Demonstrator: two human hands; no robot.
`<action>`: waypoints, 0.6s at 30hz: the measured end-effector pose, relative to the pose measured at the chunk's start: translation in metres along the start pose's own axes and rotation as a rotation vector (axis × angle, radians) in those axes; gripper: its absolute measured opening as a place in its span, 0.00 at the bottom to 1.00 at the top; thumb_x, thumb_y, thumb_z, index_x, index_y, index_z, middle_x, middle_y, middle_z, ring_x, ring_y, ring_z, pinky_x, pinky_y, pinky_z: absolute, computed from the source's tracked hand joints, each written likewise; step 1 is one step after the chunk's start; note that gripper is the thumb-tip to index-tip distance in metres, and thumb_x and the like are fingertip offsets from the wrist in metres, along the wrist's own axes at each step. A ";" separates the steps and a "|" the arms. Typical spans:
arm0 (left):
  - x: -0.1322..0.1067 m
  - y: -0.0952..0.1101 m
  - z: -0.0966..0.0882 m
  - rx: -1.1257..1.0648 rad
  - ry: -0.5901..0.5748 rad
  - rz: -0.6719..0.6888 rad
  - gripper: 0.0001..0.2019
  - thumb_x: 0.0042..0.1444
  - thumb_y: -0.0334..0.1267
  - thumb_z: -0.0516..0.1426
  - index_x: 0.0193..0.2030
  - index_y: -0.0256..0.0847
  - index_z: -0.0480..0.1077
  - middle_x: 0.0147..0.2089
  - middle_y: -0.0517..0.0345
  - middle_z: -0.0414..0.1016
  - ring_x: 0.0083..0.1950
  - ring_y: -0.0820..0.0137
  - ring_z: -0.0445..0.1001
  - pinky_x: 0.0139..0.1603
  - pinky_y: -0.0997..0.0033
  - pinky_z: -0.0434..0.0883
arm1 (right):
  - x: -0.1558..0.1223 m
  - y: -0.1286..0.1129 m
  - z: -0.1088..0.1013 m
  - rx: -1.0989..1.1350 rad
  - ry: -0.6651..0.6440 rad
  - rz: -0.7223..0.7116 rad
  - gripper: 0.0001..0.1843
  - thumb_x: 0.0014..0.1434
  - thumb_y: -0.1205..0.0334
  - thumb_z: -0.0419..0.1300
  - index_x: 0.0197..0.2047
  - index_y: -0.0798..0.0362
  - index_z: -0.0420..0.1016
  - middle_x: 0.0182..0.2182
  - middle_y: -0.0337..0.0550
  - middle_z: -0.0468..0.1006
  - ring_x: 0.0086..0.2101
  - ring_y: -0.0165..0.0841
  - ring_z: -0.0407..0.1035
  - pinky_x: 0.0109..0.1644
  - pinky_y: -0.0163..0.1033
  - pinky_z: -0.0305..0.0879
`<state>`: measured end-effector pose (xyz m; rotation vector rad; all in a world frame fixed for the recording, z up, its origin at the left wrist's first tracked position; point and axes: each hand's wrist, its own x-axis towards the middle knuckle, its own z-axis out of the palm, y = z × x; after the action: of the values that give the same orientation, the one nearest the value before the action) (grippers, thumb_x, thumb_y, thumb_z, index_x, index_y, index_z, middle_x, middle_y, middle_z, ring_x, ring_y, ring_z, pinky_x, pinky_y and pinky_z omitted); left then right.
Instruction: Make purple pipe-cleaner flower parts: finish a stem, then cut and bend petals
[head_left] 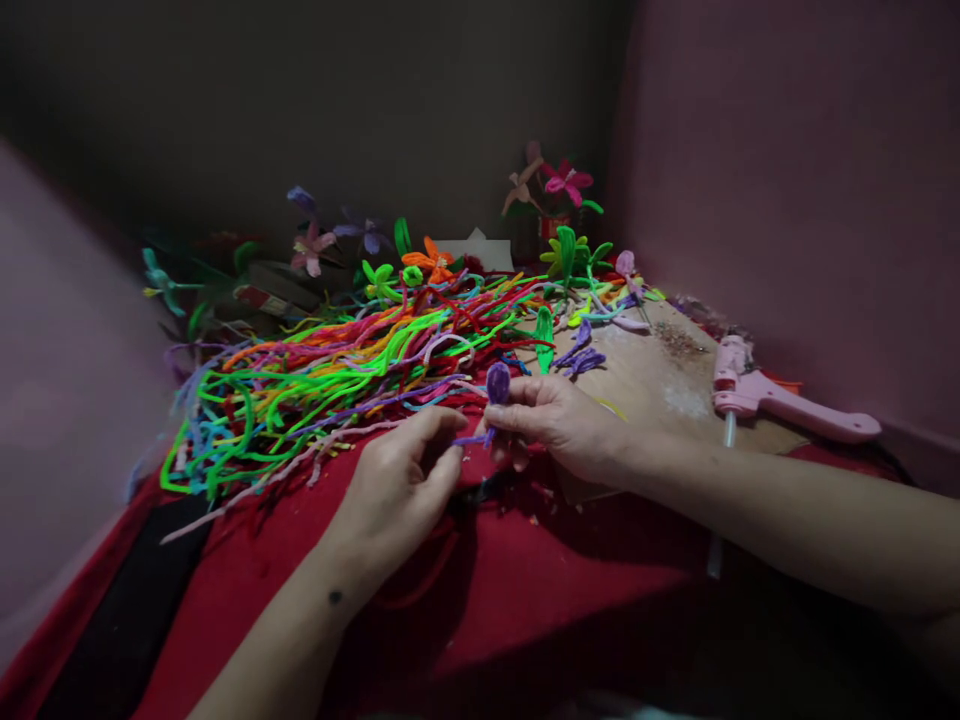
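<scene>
Between the thumb and fingers of my right hand (540,415) is a purple pipe-cleaner petal (497,384), its looped end pointing up. From its base a short purple tail runs left toward my left hand (409,475). The thumb and index finger of that hand are curled close around the tail's end, pinching it. Just beyond my hands lie several loose purple petals (585,360) and a green leaf (544,340). A big heap of colourful pipe cleaners (337,365) spreads to the left.
A pink hot glue gun (795,400) with a clear glue stick rests at the right on a tan board (630,375). Finished pipe-cleaner flowers, such as an orange flower (429,260) and a pink flower (568,182), stand at the back. Red cloth (525,570) covers the table.
</scene>
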<state>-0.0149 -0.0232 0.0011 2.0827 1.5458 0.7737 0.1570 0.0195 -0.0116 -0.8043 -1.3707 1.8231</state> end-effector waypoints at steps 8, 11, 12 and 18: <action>0.004 0.007 -0.002 -0.531 0.053 -0.273 0.10 0.50 0.29 0.52 0.38 0.38 0.71 0.30 0.61 0.71 0.28 0.76 0.66 0.28 0.78 0.64 | 0.001 0.000 -0.003 0.061 0.030 -0.023 0.07 0.55 0.62 0.60 0.33 0.57 0.68 0.18 0.34 0.70 0.16 0.22 0.62 0.17 0.27 0.57; 0.005 0.002 -0.001 -0.660 0.125 -0.293 0.09 0.52 0.31 0.54 0.39 0.38 0.71 0.30 0.61 0.71 0.29 0.77 0.66 0.29 0.79 0.64 | 0.000 -0.001 -0.004 0.069 0.032 -0.063 0.08 0.54 0.61 0.61 0.32 0.57 0.69 0.18 0.32 0.69 0.16 0.21 0.61 0.17 0.27 0.57; 0.005 0.001 0.000 -0.705 0.117 -0.296 0.09 0.53 0.33 0.55 0.41 0.38 0.71 0.32 0.60 0.71 0.29 0.77 0.66 0.29 0.79 0.64 | -0.001 -0.001 -0.004 0.059 -0.014 -0.046 0.08 0.54 0.61 0.61 0.31 0.57 0.69 0.17 0.32 0.68 0.15 0.21 0.59 0.16 0.27 0.56; 0.003 0.003 0.009 -0.827 -0.096 -0.282 0.10 0.51 0.37 0.60 0.40 0.37 0.72 0.29 0.59 0.71 0.26 0.77 0.65 0.27 0.76 0.62 | -0.005 0.004 -0.002 -0.029 -0.288 0.205 0.10 0.53 0.61 0.60 0.27 0.59 0.71 0.12 0.31 0.63 0.11 0.20 0.54 0.13 0.27 0.48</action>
<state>-0.0063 -0.0212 -0.0030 1.2500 1.1443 0.9699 0.1613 0.0158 -0.0155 -0.7403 -1.5437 2.1485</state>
